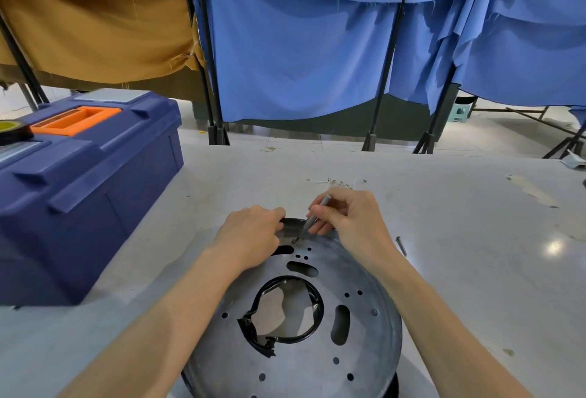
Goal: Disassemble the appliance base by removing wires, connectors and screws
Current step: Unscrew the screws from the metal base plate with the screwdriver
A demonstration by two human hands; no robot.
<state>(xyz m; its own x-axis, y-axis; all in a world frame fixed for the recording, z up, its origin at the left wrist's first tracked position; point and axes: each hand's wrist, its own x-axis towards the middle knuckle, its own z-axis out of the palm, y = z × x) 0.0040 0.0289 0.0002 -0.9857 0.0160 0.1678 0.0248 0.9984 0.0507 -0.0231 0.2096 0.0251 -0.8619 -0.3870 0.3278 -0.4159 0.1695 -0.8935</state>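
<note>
Head view: fingers of both hands at the far rim of the appliance base (364, 328).
My left fingers (275, 213) curl over the rim; my right fingers (333, 216) pinch one thin screwdriver (305, 228), its tip in a hole beside that rim. The single base lies flat on the table (475, 270), close to me. One blue toolbox (95, 181) crowds the left; open room on the right, with one loose pin (401, 246) just beside the rim. Small parts (339, 181) beyond, too small to count. Pale glossy surface; blue curtains (301, 64) behind.

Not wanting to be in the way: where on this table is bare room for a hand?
Bare tabletop lies right of the metal base, past the loose pin. A narrower strip runs between toolbox and left forearm. Crowded: the base's far rim, where the left hand grips and the right hand holds a screwdriver, small parts behind.
</note>
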